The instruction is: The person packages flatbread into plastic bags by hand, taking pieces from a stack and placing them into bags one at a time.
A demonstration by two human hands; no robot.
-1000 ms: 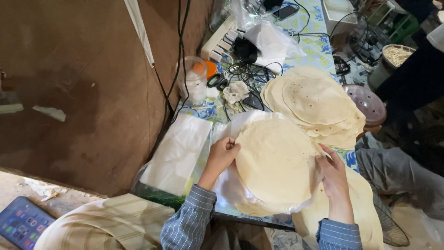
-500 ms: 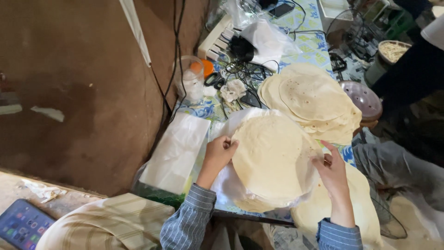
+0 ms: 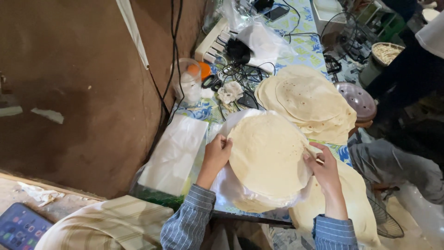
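A stack of round pale flatbreads [image 3: 268, 155] lies on a clear plastic bag [image 3: 231, 187] on the table in front of me. My left hand [image 3: 217, 155] grips the stack's left edge, fingers curled over the rim. My right hand [image 3: 323, 169] holds the stack's right edge. A second, larger pile of flatbreads [image 3: 307, 102] with brown spots lies just beyond. More flatbread [image 3: 356, 208] sits under my right forearm at the table's near right corner.
A pile of white plastic bags [image 3: 173, 155] lies left of the stack. Behind are a clear jar [image 3: 187, 83], tangled black cables [image 3: 240, 69], a white power strip [image 3: 212, 41] and a pink round lid [image 3: 356, 99]. A brown wall [image 3: 83, 83] runs along the left. A phone [image 3: 21, 227] lies bottom left.
Both hands have stayed on the stack's edges and shifted slightly around its rim. The stack sits a little more squarely on the plastic bag.
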